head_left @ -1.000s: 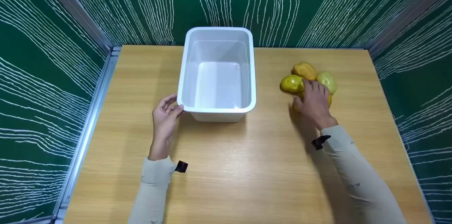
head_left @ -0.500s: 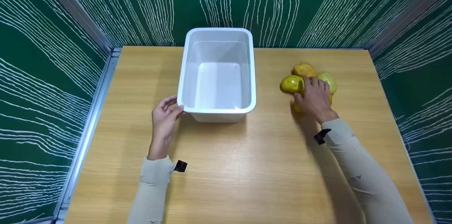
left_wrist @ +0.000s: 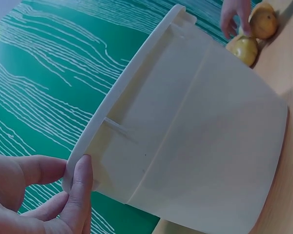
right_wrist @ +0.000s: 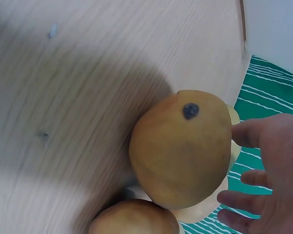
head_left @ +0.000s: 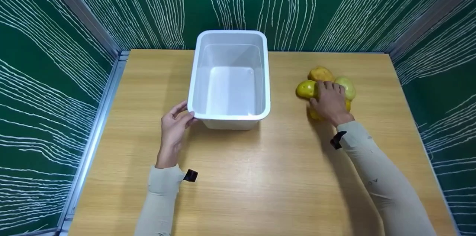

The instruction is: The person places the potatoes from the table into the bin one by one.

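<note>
On the near side of the desk [head_left: 260,176], the left sleeve [head_left: 160,191] and the right sleeve [head_left: 379,169] reach toward the far side. The left hand [head_left: 174,124] has its grip closed on the near left corner of the rim of the white container [head_left: 230,117], with thumb and fingers pinching it. The container stands upright on the desk. To the right, the right hand [head_left: 331,104] lies over the fruit group; its grip is rather wide, the thumb and fingers apart and only loosely bent. Under it is a yellow fruit with a dark spot [right_wrist: 180,151], and by its fingertips a yellow-green fruit [head_left: 306,89]. In the last second, little has changed: the right wrist has moved slightly farther, while the left hand stays in its place. I judge this as handling at the stage of touch, because no fruit seems to be lifted. Farther are a pale green fruit [head_left: 346,86] and an orange-yellow fruit [head_left: 321,73], and behind the desk is a green wall [head_left: 253,5] with white lines.
</note>
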{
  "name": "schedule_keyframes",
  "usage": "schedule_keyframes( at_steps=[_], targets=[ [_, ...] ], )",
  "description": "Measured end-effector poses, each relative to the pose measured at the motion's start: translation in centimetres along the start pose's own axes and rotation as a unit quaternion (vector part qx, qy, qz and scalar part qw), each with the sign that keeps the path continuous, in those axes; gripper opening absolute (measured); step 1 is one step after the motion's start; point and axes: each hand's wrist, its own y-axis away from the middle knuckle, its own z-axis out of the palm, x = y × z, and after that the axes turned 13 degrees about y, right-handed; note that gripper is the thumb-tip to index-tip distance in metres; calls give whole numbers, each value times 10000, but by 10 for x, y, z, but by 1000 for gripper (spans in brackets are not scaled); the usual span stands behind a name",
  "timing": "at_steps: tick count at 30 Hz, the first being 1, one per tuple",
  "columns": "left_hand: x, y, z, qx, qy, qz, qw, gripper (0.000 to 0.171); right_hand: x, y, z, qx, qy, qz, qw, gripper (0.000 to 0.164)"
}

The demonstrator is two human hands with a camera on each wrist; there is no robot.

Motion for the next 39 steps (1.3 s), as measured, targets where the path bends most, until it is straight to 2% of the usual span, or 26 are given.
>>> schedule_keyframes(
  at_steps=[9, 18, 28, 39],
  targets=[
    [0, -1, 3, 176, 45, -60, 9998, 51, 0, -4, 1, -44, 52, -50, 10000, 68],
    [0, 0, 2, 175, 62, -58, 9998, 51, -2, -9, 2, -94, 40, -32, 9999, 69],
    [-3, 0, 2, -46, 177, 29, 9998, 49, -3, -18, 2, -109, 112, -28, 9999, 69],
    [-3, -3, 4, 267, 262, -122, 9992, 50, -4, -24, 2, -158, 23, -68, 9998, 68]
  ],
)
